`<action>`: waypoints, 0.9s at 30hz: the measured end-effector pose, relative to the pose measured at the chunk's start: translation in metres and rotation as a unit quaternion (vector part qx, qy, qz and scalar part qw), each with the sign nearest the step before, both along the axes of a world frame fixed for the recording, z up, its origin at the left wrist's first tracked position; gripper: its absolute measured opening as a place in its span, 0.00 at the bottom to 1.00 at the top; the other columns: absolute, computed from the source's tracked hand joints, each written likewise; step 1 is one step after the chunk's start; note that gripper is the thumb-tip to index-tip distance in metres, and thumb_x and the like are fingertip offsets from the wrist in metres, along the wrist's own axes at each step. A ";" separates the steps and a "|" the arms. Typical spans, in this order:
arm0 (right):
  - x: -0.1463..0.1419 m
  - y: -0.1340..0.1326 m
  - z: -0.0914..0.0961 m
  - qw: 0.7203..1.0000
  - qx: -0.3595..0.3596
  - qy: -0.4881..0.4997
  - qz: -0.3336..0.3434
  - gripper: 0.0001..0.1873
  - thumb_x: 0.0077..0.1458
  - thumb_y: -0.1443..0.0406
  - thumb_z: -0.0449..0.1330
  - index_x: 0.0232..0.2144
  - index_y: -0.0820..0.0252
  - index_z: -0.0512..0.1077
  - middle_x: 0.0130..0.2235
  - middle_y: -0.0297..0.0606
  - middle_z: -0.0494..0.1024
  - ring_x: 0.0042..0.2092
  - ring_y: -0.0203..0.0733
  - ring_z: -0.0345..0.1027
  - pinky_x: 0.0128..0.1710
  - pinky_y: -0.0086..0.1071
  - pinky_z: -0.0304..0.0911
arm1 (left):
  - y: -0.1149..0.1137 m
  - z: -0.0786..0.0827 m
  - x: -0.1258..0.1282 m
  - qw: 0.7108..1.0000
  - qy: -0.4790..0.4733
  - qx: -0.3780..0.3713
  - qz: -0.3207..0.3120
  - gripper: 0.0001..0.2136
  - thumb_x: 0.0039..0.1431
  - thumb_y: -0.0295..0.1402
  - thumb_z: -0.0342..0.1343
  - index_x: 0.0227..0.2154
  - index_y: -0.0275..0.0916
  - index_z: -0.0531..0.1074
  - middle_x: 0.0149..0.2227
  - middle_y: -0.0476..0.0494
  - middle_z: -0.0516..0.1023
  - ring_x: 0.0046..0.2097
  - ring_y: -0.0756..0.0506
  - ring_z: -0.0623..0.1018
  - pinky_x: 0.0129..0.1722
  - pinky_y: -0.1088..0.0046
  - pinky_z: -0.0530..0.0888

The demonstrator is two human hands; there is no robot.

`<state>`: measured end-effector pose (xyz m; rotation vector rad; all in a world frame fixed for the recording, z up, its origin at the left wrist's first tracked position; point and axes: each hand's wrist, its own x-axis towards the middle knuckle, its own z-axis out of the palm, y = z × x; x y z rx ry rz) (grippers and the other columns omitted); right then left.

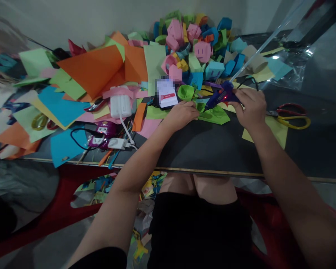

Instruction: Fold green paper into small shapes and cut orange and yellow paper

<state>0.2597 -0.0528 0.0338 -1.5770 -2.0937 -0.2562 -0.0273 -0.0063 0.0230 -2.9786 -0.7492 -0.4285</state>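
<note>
My right hand [249,105] is wrapped round a dark blue glue gun [218,96] with a small red light glowing on its body. A long clear glue stick [264,46] rises from its back end. The gun's nozzle points down at a folded piece of green paper [217,115] on the table. My left hand [182,115] holds the left end of that green paper, its fingers pressed together and its fingertips partly hidden. Just behind my left hand sits a small green paper cup shape [185,92]. Beside it lies a phone [167,94] with a lit screen.
Folded paper shapes [203,51] are heaped at the back. Coloured sheets [95,69] cover the left side. Red and yellow scissors [292,116] lie right of my right hand, on yellow paper [277,132]. A white power bank [120,105] and purple device [106,130] with cables lie left.
</note>
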 end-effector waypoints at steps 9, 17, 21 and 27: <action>0.001 0.002 -0.002 1.000 0.003 0.007 0.004 0.30 0.69 0.46 0.45 0.63 0.48 0.71 0.55 0.48 0.79 0.57 0.62 0.71 0.53 0.54 0.63 | 0.002 -0.003 0.000 1.000 0.000 -0.004 0.004 0.10 0.71 0.35 0.51 0.41 0.42 0.79 0.41 0.42 0.83 0.53 0.41 0.77 0.54 0.60 0.71; 0.002 0.000 0.000 1.000 0.002 0.012 0.003 0.30 0.69 0.47 0.45 0.62 0.49 0.72 0.55 0.48 0.79 0.57 0.62 0.71 0.54 0.54 0.63 | 0.000 0.000 0.000 1.000 0.005 -0.008 0.007 0.09 0.70 0.34 0.53 0.40 0.41 0.79 0.40 0.41 0.83 0.53 0.41 0.77 0.54 0.61 0.70; 0.004 0.001 0.000 1.000 -0.001 0.005 0.006 0.30 0.69 0.46 0.44 0.63 0.47 0.71 0.55 0.47 0.79 0.57 0.61 0.71 0.53 0.54 0.63 | -0.001 0.001 0.001 1.000 -0.002 -0.003 0.003 0.09 0.70 0.34 0.53 0.39 0.41 0.79 0.40 0.41 0.83 0.53 0.40 0.77 0.54 0.60 0.70; 0.004 0.001 0.001 1.000 0.007 -0.015 0.003 0.31 0.68 0.45 0.43 0.63 0.47 0.70 0.54 0.48 0.80 0.56 0.61 0.72 0.52 0.53 0.64 | -0.001 0.001 0.001 1.000 0.005 0.008 0.002 0.10 0.71 0.34 0.52 0.38 0.40 0.78 0.39 0.42 0.83 0.52 0.41 0.78 0.48 0.64 0.72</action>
